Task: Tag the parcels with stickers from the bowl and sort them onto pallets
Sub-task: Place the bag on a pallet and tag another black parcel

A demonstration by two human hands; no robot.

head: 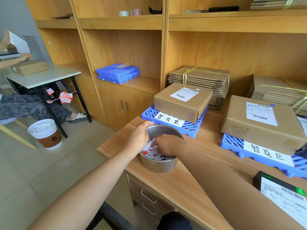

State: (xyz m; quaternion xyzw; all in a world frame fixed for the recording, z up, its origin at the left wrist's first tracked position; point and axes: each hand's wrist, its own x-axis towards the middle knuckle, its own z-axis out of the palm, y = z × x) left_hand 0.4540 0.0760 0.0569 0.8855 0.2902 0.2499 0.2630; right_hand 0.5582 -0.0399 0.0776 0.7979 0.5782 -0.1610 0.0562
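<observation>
Black parcel lies nearest, on the right hand's side. Left hand grips the bowl rim. Right hand digs among the stickers, can't tell if it's pinching one. Blue pallets carrying brown parcels sit beyond, forward-right.

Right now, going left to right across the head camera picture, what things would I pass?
First the paper cup → metal bowl of stickers → left parcel → right parcel.
</observation>
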